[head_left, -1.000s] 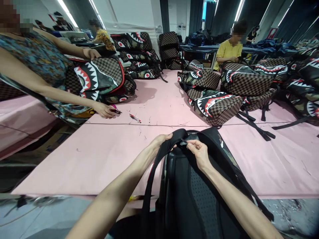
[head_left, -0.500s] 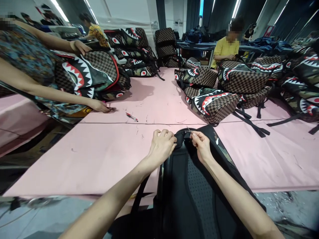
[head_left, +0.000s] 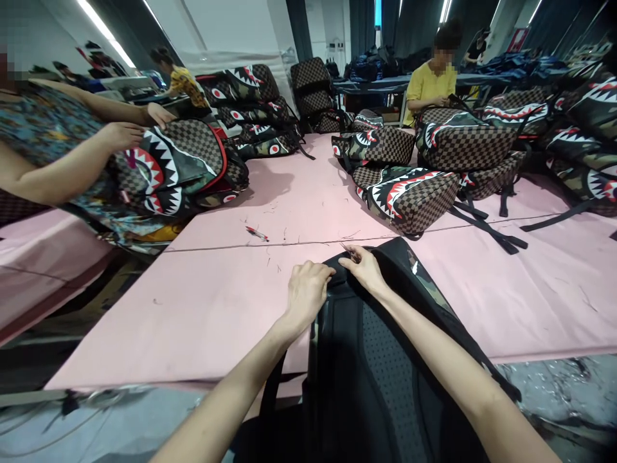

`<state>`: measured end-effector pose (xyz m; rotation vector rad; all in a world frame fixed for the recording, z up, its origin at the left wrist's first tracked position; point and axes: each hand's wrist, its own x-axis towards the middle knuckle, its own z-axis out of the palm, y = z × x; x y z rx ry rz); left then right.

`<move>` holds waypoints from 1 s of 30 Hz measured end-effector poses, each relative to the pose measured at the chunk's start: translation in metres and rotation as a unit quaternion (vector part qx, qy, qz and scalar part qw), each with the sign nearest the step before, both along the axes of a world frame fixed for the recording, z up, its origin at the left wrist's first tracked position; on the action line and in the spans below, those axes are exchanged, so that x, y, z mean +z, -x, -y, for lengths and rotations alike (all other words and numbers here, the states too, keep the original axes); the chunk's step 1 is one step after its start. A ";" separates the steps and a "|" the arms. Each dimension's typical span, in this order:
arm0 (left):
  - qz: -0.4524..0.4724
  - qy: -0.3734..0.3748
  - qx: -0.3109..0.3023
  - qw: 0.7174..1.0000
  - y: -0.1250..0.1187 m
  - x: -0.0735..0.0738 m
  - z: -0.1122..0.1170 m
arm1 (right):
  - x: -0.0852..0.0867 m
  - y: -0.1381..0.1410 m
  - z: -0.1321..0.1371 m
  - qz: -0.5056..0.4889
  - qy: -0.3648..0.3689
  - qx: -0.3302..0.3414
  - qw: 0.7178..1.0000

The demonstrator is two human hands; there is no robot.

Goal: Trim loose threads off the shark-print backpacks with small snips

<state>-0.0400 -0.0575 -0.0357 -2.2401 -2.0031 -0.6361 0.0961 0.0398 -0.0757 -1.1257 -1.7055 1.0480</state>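
A black backpack (head_left: 347, 366) lies with its padded mesh back panel up at the table's near edge. My left hand (head_left: 308, 289) is closed on the black fabric at its top left corner. Just right of it, my right hand (head_left: 365, 269) pinches a small pointed metal tool (head_left: 354, 255), its tip sticking out past the fingers over the backpack's top edge. The fingers hide most of this tool, so its exact kind is unclear. Camouflage fabric (head_left: 427, 280) shows along the bag's right side.
The pink-covered table (head_left: 216, 308) carries a red-and-white pen (head_left: 257, 233) and loose thread scraps. Checkered shark-mouth backpacks (head_left: 409, 199) are piled right and at the back left (head_left: 250, 109). At left a person (head_left: 62, 148) handles another backpack (head_left: 187, 161); someone in yellow (head_left: 431, 87) works behind.
My right hand has moved left along the backpack's top edge, closer to my left hand. The person at left has raised a hand from the table to their backpack. The view has shifted slightly.
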 end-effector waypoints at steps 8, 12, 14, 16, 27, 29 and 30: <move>0.030 0.030 -0.027 0.999 -0.004 -0.024 -0.003 | 0.005 0.001 -0.003 0.069 0.023 0.006 0.997; -0.031 0.006 -0.049 0.998 -0.003 -0.025 -0.003 | 0.018 -0.018 0.017 0.155 -0.041 -0.018 0.987; -0.050 -0.002 -0.055 0.997 -0.002 -0.022 -0.003 | 0.019 -0.033 0.031 0.188 -0.097 -0.025 0.977; -0.048 0.005 -0.055 0.997 -0.001 -0.019 -0.004 | 0.015 -0.048 0.044 0.208 -0.160 -0.010 0.965; 0.071 0.037 -0.080 0.994 0.010 -0.019 -0.012 | 0.001 -0.038 0.051 0.253 -0.362 0.024 0.897; 0.075 0.042 -0.076 0.993 0.010 -0.018 -0.012 | 0.002 -0.035 0.050 0.260 -0.371 0.026 0.891; 0.077 0.045 -0.072 0.993 0.010 -0.018 -0.012 | 0.003 -0.034 0.050 0.264 -0.375 0.029 0.888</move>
